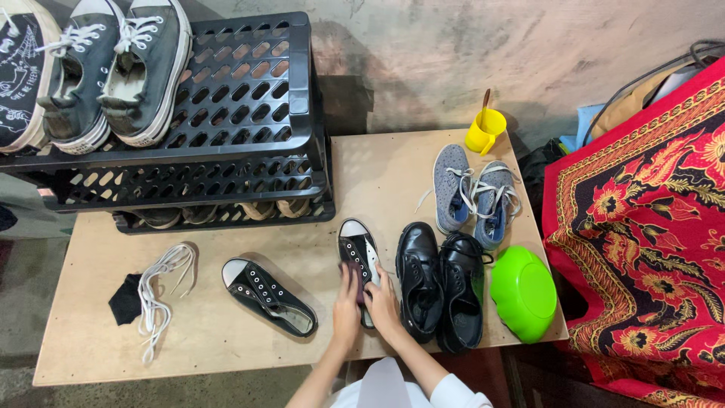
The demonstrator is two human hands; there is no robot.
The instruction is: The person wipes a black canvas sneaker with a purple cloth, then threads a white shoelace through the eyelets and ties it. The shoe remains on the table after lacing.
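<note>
A black canvas sneaker with a white toe cap (356, 249) lies on the wooden board (226, 340), toe pointing away from me. My left hand (347, 306) and my right hand (384, 302) both rest on its heel end, fingers curled around it. Its mate, a second unlaced black sneaker (268, 296), lies on its side to the left. Right of my hands stands a pair of black leather lace-up shoes (442, 283).
White laces (158, 291) and a black cloth (124, 298) lie at the left. A black plastic rack (242, 113) holds dark sneakers. Grey-blue trainers (472, 196), a yellow cup (485, 130) and an upturned green bowl (523, 293) sit right. Red patterned fabric (649, 227) borders the board.
</note>
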